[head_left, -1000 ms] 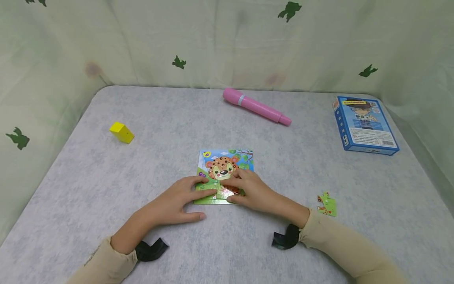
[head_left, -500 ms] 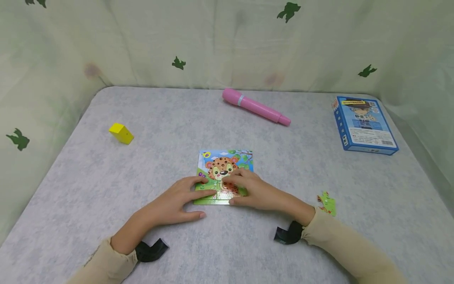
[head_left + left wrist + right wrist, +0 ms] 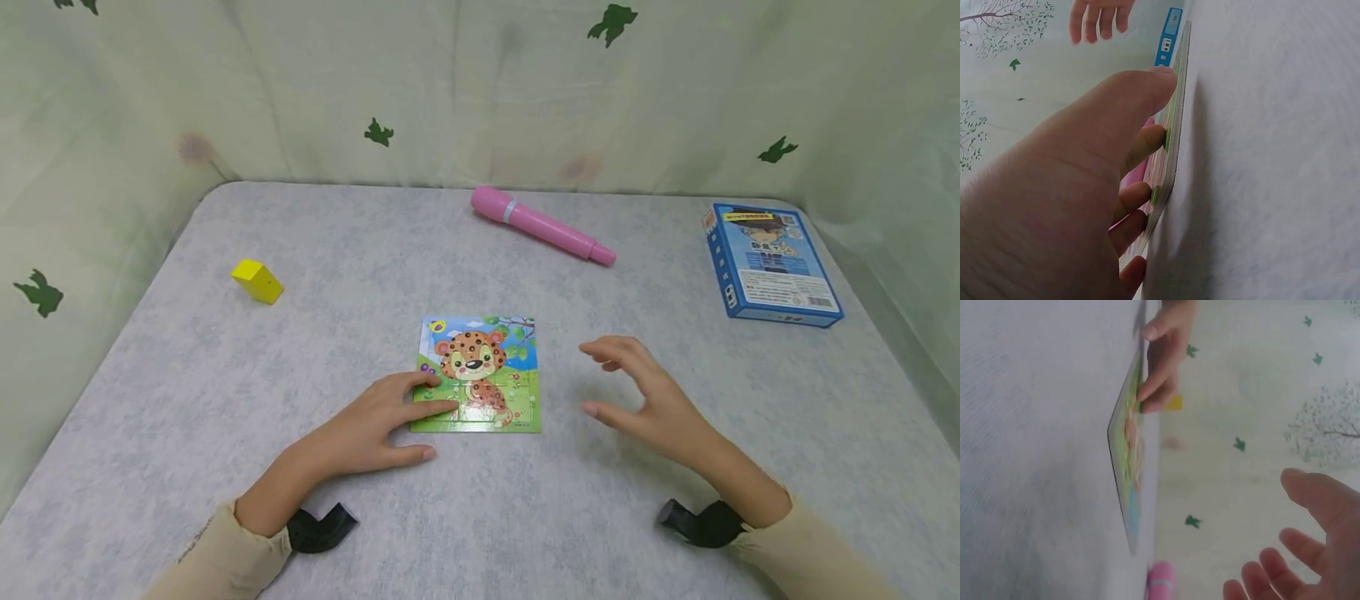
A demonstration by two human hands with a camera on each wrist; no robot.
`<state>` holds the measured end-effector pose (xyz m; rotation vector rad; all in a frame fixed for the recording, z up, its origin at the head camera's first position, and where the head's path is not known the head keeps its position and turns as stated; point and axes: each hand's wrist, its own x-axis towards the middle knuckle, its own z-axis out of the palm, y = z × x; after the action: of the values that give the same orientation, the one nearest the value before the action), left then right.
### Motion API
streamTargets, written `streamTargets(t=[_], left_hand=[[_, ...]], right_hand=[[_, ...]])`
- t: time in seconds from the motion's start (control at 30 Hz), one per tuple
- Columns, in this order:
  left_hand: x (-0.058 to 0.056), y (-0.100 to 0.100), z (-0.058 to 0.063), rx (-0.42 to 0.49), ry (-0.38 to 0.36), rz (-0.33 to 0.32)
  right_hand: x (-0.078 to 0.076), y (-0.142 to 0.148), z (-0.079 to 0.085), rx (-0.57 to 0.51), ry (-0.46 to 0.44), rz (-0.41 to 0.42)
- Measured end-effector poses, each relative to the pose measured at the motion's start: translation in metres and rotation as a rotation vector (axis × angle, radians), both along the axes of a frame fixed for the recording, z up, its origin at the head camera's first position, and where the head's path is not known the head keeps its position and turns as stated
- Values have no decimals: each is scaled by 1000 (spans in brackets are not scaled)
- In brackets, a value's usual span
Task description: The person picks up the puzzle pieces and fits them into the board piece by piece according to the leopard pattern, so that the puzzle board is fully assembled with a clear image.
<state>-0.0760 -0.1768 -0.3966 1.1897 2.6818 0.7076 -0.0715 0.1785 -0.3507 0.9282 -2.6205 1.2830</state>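
Observation:
A square jigsaw puzzle [image 3: 495, 367] with a spotted leopard cub on green grass under a blue sky lies flat in the middle of the table. My left hand [image 3: 371, 425] rests fingertips on its lower left part, with the thumb off the near edge. In the left wrist view, fingertips [image 3: 1157, 139] touch the puzzle's surface. To the right of the puzzle, my right hand [image 3: 660, 408] is raised in the air, its fingers spread from the thumb and holding nothing. The loose green puzzle piece is hidden in the head view behind the right hand and wrist.
A pink marker-shaped tube [image 3: 543, 227] lies at the back of the table [image 3: 360, 250]. The blue box [image 3: 774, 264] is at the back right, and a yellow block [image 3: 258, 281] stands at the left. Behind the table hangs a pale curtain [image 3: 480, 92] printed with green birds.
My right hand has left the puzzle and moved right, uncovering the puzzle's right side and covering the loose piece from view. The left hand has stayed in place.

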Motion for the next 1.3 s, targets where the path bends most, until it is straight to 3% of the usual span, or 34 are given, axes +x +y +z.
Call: streamTargets(t=[0.17,0.3,0.63,0.77,0.93,1.3], left_hand=[[0,0,0,-1,-8,0],[0,0,0,-4,-6,0],[0,1,2,-5,-20,7],[0,1,2,-7,-27,9],[0,0,0,-6,-11,10],[0,0,0,-3,-12,11]], right_hand=[[17,31,2,32,54,-174],[27,51,-4,45,61,-242],[41,78,-24,73,-62,-395],[44,87,-32,80,-99,-393],[47,96,-39,162,-131,-392],[50,103,-38,344,-299,-349]])
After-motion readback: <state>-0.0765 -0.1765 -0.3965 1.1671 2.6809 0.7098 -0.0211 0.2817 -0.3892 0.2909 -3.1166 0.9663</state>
